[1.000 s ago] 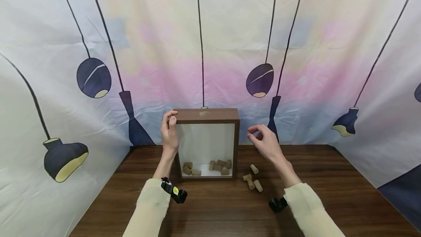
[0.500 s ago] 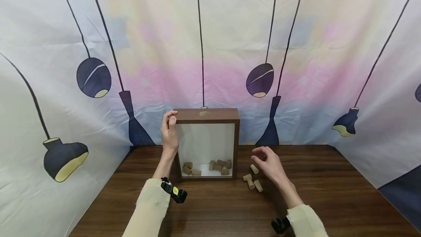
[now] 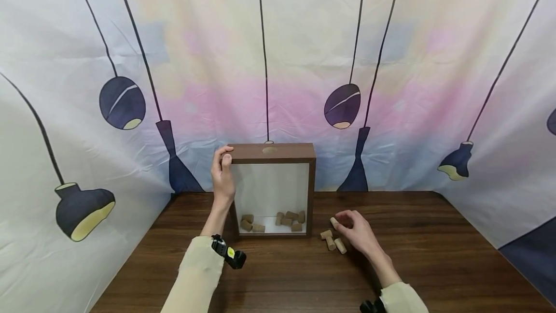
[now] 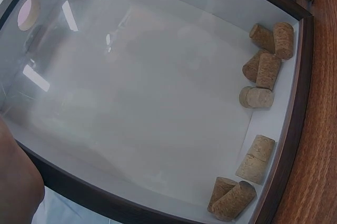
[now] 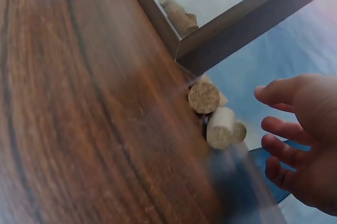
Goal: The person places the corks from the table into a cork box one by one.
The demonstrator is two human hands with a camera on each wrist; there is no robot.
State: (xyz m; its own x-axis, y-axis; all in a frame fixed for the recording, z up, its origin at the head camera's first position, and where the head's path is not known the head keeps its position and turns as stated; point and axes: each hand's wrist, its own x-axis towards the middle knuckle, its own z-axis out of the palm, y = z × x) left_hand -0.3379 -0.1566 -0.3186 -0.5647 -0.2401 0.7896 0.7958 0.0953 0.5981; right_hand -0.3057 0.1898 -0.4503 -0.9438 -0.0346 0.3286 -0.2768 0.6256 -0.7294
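Note:
A shallow brown-framed box (image 3: pixel 295 151) with a clear front stands upright on the table, and a round hole shows in its top. My left hand (image 3: pixel 223 180) grips its upper left corner, thumb on the front edge. Several corks (image 4: pixel 268 71) lie along the box's bottom inside. To the right of the box, my right hand (image 3: pixel 359 233) hovers low beside a loose cork (image 3: pixel 333 222), fingertips close to it. In the right wrist view the fingers and thumb of this hand (image 5: pixel 310 145) are spread apart with nothing between them. Several other loose corks (image 3: pixel 340 246) lie just nearer.
The dark wooden table (image 3: pixel 278 279) extends around the box. A cloth backdrop (image 3: pixel 208 62) with printed lamps hangs right behind the table and along both sides. Small black cameras are strapped to both wrists, the left camera (image 3: pixel 230 253) being fully visible.
My right hand has come down from beside the box's upper right side to the loose corks on the table. The left hand and the box have stayed in place.

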